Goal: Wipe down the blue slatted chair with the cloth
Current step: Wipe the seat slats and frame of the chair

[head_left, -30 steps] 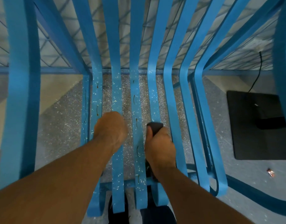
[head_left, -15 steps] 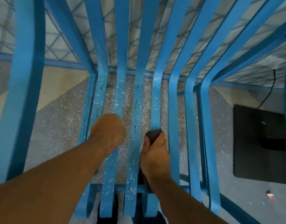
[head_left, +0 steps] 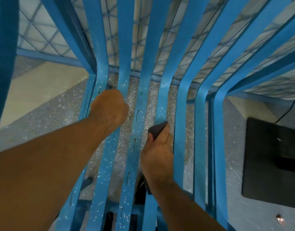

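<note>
The left hand (head_left: 110, 109) clenches a slat of the chair (head_left: 182, 114). The right hand (head_left: 157, 157) grasps the cloth (head_left: 156, 129), which protrudes beyond its fingertips.

blue slatted chair (head_left: 181, 130): curved slats speckled white, close below you. dark cloth (head_left: 155, 130) bunched on middle slat, gripped in your right hand (head_left: 157, 157).

Blue chair (head_left: 183, 114) with white flecks; dark grey cloth (head_left: 155, 130); speckled grey floor (head_left: 48, 117).
</note>
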The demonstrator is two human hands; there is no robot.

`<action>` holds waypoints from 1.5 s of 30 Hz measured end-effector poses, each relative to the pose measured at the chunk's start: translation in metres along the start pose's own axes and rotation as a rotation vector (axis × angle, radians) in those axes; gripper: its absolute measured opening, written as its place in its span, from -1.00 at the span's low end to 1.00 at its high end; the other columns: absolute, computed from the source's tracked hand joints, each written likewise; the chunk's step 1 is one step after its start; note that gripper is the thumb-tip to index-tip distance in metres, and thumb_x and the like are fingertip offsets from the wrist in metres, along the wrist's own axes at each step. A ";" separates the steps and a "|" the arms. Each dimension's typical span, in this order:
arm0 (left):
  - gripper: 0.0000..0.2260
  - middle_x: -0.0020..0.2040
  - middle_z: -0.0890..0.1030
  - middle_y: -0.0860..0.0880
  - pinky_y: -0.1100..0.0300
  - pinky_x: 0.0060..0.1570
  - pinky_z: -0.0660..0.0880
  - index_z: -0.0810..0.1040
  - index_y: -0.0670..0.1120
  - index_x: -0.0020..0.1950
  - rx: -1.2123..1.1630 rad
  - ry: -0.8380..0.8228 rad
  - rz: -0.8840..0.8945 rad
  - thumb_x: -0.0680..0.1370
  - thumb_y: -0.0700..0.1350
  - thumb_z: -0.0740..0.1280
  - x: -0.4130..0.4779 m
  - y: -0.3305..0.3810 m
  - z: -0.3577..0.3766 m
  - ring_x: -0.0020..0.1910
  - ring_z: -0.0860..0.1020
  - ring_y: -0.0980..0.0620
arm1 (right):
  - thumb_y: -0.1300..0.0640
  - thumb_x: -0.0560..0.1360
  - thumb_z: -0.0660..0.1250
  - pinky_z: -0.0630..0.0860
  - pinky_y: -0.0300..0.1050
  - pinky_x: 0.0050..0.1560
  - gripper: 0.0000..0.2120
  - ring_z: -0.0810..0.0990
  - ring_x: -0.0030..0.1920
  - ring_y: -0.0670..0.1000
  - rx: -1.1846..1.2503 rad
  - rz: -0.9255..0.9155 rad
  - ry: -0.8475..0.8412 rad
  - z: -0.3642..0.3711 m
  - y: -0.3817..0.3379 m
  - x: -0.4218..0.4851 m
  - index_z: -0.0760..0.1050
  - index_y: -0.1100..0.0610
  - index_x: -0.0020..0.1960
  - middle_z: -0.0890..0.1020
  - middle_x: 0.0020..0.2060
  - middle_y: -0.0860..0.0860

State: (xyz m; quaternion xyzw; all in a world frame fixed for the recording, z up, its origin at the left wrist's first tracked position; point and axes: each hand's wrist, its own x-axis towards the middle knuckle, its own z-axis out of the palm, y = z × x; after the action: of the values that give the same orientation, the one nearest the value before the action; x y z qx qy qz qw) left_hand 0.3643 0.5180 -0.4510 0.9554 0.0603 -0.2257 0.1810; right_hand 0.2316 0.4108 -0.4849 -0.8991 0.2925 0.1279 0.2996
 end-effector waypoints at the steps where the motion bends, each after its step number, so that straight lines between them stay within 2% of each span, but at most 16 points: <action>1: -0.88 -0.35 0.37 0.02 0.23 -0.49 0.20 0.45 -0.12 -0.09 0.010 0.012 -0.009 0.58 -0.10 0.33 0.001 0.001 0.001 -0.43 0.33 0.11 | -0.10 0.65 0.05 0.48 0.15 0.27 -0.37 0.40 0.38 0.20 0.017 0.021 -0.008 -0.002 -0.002 0.005 -0.09 0.14 0.58 0.25 0.49 0.14; 4: -0.90 -0.34 0.40 0.00 0.26 -0.54 0.19 0.43 -0.13 -0.11 0.042 -0.010 -0.044 0.57 -0.18 0.33 0.001 0.003 0.002 -0.43 0.36 0.10 | -0.12 0.63 0.08 0.58 0.14 0.05 -0.47 0.56 0.13 0.22 0.097 0.051 0.031 -0.010 -0.017 0.035 0.10 0.14 0.49 0.46 0.28 0.15; 9: -0.88 -0.33 0.47 -0.04 0.22 -0.54 0.31 0.49 -0.15 -0.14 0.101 -0.106 -0.061 0.54 -0.15 0.36 0.011 0.006 0.000 -0.41 0.44 0.04 | -0.13 0.64 0.08 0.59 0.06 -0.03 -0.54 0.60 0.02 0.18 0.158 0.052 0.078 -0.019 -0.051 0.109 0.24 0.18 0.38 0.55 0.08 0.13; 13: -0.87 -0.31 0.47 -0.04 0.22 -0.49 0.33 0.49 -0.14 -0.12 0.074 -0.107 -0.062 0.56 -0.11 0.35 0.011 0.003 0.002 -0.39 0.45 0.03 | -0.14 0.65 0.04 0.47 0.02 -0.03 -0.59 0.58 0.03 0.20 0.209 0.025 0.174 -0.022 -0.060 0.139 0.29 0.16 0.28 0.58 0.10 0.15; 16: -0.86 -0.31 0.45 -0.02 0.24 -0.51 0.26 0.48 -0.13 -0.12 0.053 -0.112 -0.057 0.57 -0.09 0.33 0.011 0.002 0.002 -0.41 0.40 0.07 | -0.13 0.66 0.03 0.54 0.03 0.02 -0.57 0.59 0.04 0.16 0.287 -0.056 0.262 -0.024 -0.060 0.144 0.30 0.15 0.35 0.60 0.08 0.12; 19: -0.77 -0.32 0.43 -0.01 0.25 -0.52 0.23 0.39 -0.08 -0.24 0.044 -0.111 -0.068 0.57 -0.09 0.35 0.010 0.001 0.001 -0.42 0.38 0.08 | -0.08 0.67 0.02 0.43 -0.13 -0.01 -0.61 0.57 0.05 0.11 0.350 -0.099 0.332 -0.025 -0.060 0.146 0.33 0.17 0.33 0.59 0.08 0.11; 21: -0.75 -0.32 0.43 -0.01 0.24 -0.52 0.23 0.37 -0.08 -0.24 0.043 -0.121 -0.062 0.57 -0.08 0.35 0.010 0.002 0.001 -0.42 0.37 0.08 | -0.07 0.68 0.00 0.40 -0.14 -0.06 -0.62 0.57 0.03 0.12 0.355 -0.093 0.348 -0.026 -0.060 0.146 0.35 0.17 0.29 0.60 0.05 0.11; 25: -0.82 -0.33 0.40 -0.01 0.23 -0.49 0.26 0.40 -0.10 -0.15 0.041 -0.132 -0.062 0.57 -0.08 0.35 0.010 0.003 -0.003 -0.42 0.36 0.09 | -0.07 0.69 -0.05 0.37 -0.11 -0.10 -0.59 0.52 -0.08 0.11 0.282 0.080 0.239 -0.027 -0.060 0.136 0.37 0.20 0.26 0.58 0.02 0.13; 27: -0.81 -0.33 0.42 -0.01 0.24 -0.51 0.26 0.41 -0.10 -0.18 0.047 -0.148 -0.064 0.56 -0.09 0.36 0.009 0.004 -0.004 -0.42 0.38 0.08 | -0.06 0.69 -0.06 0.43 -0.06 -0.04 -0.58 0.55 -0.01 0.16 0.235 0.162 0.185 -0.025 -0.057 0.125 0.37 0.22 0.27 0.58 0.09 0.15; 31: -0.78 -0.32 0.47 -0.02 0.23 -0.47 0.32 0.40 -0.10 -0.23 0.034 -0.160 -0.066 0.55 -0.11 0.38 0.007 0.005 -0.006 -0.40 0.44 0.06 | -0.12 0.66 -0.02 0.45 -0.03 -0.10 -0.69 0.58 -0.06 0.15 0.206 0.225 0.083 -0.014 -0.036 0.077 0.32 0.08 0.14 0.59 0.00 0.09; 35: -0.85 -0.33 0.47 -0.02 0.18 -0.38 0.39 0.48 -0.14 -0.15 0.041 -0.156 -0.056 0.56 -0.11 0.37 0.008 0.006 -0.005 -0.36 0.47 0.04 | -0.21 0.61 0.02 0.61 0.13 -0.02 -0.49 0.59 0.05 0.16 0.068 0.074 0.074 0.000 -0.014 0.030 0.19 0.10 0.41 0.52 0.20 0.09; 38: -0.74 -0.32 0.48 -0.02 0.23 -0.46 0.32 0.37 -0.08 -0.27 0.032 -0.157 -0.060 0.56 -0.11 0.36 0.008 0.004 -0.005 -0.38 0.46 0.06 | -0.23 0.60 0.03 0.63 0.07 -0.24 -0.51 0.61 -0.13 0.11 0.109 0.074 0.092 -0.003 -0.025 0.060 0.23 0.10 0.35 0.57 0.04 0.07; 40: -0.70 -0.32 0.46 -0.01 0.25 -0.48 0.28 0.33 -0.07 -0.29 0.026 -0.163 -0.057 0.56 -0.12 0.37 0.009 0.003 -0.005 -0.40 0.42 0.08 | -0.17 0.63 0.05 0.49 -0.17 -0.47 -0.58 0.53 -0.29 -0.04 0.161 0.071 0.084 -0.013 -0.042 0.094 0.27 0.13 0.30 0.56 -0.08 0.03; 41: -0.70 -0.33 0.44 -0.01 0.25 -0.47 0.28 0.32 -0.07 -0.30 0.030 -0.167 -0.058 0.56 -0.12 0.37 0.010 0.003 -0.004 -0.41 0.40 0.09 | -0.14 0.64 0.07 0.39 -0.26 -0.52 -0.61 0.48 -0.33 -0.10 0.188 0.062 0.091 -0.019 -0.051 0.110 0.27 0.13 0.29 0.55 -0.08 0.02; 43: -0.69 -0.35 0.40 -0.01 0.23 -0.43 0.31 0.32 -0.09 -0.29 0.048 -0.172 -0.065 0.55 -0.11 0.38 0.011 0.003 -0.002 -0.43 0.35 0.10 | -0.13 0.65 0.08 0.39 -0.23 -0.37 -0.62 0.46 -0.29 -0.06 0.196 0.016 0.138 -0.025 -0.065 0.133 0.23 0.14 0.28 0.54 -0.03 0.04; 45: -0.72 -0.35 0.39 -0.01 0.20 -0.38 0.35 0.34 -0.10 -0.26 0.061 -0.174 -0.069 0.55 -0.10 0.39 0.012 0.003 -0.002 -0.44 0.35 0.09 | -0.13 0.64 0.09 0.46 -0.08 -0.16 -0.60 0.53 -0.13 0.08 0.184 -0.042 0.223 -0.022 -0.069 0.144 0.22 0.17 0.27 0.54 0.08 0.10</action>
State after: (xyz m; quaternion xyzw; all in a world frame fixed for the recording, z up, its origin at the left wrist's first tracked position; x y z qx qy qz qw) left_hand 0.3763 0.5167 -0.4538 0.9345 0.0703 -0.3157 0.1486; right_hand 0.3888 0.3779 -0.4939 -0.8824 0.3155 -0.0065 0.3489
